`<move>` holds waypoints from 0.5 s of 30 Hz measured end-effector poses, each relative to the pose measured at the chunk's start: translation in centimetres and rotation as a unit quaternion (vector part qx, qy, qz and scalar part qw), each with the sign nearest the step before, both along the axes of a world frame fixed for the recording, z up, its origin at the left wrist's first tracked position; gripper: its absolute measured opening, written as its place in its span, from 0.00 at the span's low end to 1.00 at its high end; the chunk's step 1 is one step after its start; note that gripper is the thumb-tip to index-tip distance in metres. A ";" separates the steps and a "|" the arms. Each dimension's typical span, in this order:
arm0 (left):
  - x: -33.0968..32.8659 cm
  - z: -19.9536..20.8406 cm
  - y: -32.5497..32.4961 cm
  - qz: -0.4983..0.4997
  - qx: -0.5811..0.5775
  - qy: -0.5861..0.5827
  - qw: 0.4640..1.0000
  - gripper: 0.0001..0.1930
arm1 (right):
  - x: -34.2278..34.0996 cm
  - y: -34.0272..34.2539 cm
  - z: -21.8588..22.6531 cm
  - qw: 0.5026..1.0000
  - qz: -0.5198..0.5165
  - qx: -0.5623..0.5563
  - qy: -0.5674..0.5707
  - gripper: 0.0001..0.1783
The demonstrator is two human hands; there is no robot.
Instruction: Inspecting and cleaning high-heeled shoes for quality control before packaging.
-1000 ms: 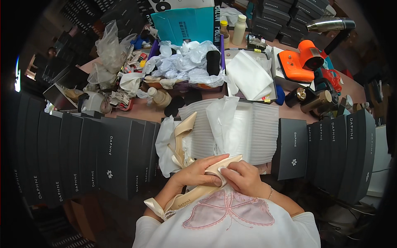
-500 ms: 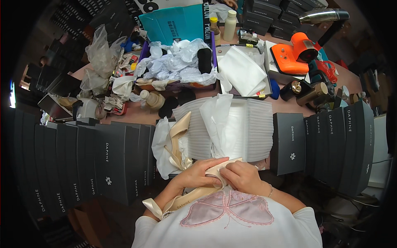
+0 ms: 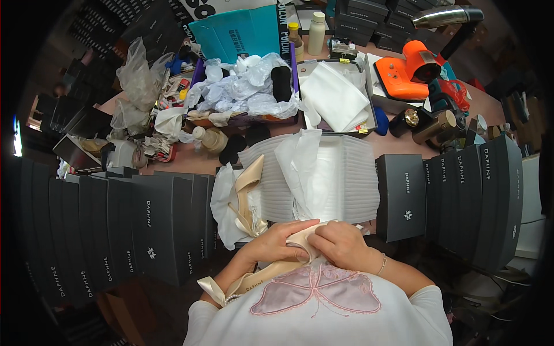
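Close to my body I hold a beige high-heeled shoe (image 3: pixel 262 275), its ribboned back end lying towards my left forearm. My left hand (image 3: pixel 280 242) is wrapped round its front part. My right hand (image 3: pixel 340 245) is closed with bent fingers at the shoe's toe; whatever its fingertips pinch there is hidden. The matching beige shoe (image 3: pixel 248 181) lies on white paper at the left, just beyond my left hand. Ahead of both hands is an open shoe box lined with white ribbed foam (image 3: pixel 360 179), with crumpled tissue paper (image 3: pixel 300 167) lying over it.
Dark grey shoe boxes stand in rows at left (image 3: pixel 153 225) and right (image 3: pixel 404 196). Farther back are a bin of crumpled plastic wrap (image 3: pixel 239 86), a tray of white sheets (image 3: pixel 334 95), an orange device (image 3: pixel 404 75), bottles (image 3: pixel 316 34) and black cans (image 3: pixel 404 122).
The view has shifted slightly. My right hand has moved a little at the shoe's toe, while my left hand keeps its hold.
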State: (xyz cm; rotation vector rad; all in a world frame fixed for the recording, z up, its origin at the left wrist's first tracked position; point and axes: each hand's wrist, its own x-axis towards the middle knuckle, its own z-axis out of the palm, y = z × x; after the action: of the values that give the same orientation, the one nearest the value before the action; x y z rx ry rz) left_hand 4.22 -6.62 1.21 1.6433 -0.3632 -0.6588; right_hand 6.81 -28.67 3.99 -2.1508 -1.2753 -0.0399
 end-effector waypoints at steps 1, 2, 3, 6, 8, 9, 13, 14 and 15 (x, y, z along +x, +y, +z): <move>0.2 0.0 0.0 -0.001 -0.003 -0.019 1.000 0.39 | 0.4 0.3 -0.1 1.000 0.002 0.007 -0.003 0.07; 0.3 0.2 -0.1 -0.008 0.004 -0.001 1.000 0.39 | 0.6 0.5 -0.1 1.000 0.003 0.014 -0.006 0.07; 0.2 0.6 -0.2 -0.016 0.012 0.017 1.000 0.39 | 0.5 0.1 -0.1 1.000 0.005 0.001 -0.012 0.09; 0.0 0.7 0.0 -0.014 0.011 0.042 0.999 0.40 | 0.1 -0.9 0.2 0.999 0.019 -0.035 -0.009 0.13; 0.1 0.5 -0.1 -0.015 0.006 0.026 1.000 0.40 | 0.8 0.1 0.5 1.000 0.017 -0.026 -0.001 0.14; 0.1 0.4 -0.2 -0.017 0.005 0.009 1.000 0.41 | 0.9 0.4 0.6 1.000 0.016 -0.022 0.003 0.14; 0.1 1.1 0.2 -0.024 0.038 0.050 0.998 0.41 | -0.2 -0.9 0.1 0.999 0.027 -0.021 0.024 0.12; 0.2 1.2 0.3 -0.022 0.042 0.040 0.998 0.41 | -0.3 -1.0 0.3 0.999 0.026 -0.021 0.024 0.10; 0.2 1.1 0.3 -0.015 0.030 0.032 0.999 0.41 | -0.3 -1.1 0.4 0.999 0.026 -0.021 0.024 0.08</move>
State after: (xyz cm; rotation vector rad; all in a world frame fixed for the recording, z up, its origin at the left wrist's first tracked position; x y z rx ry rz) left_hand 4.45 -6.30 2.32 1.6721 -0.3252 -0.7480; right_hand 6.49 -29.81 4.40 -2.1402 -1.3150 0.0596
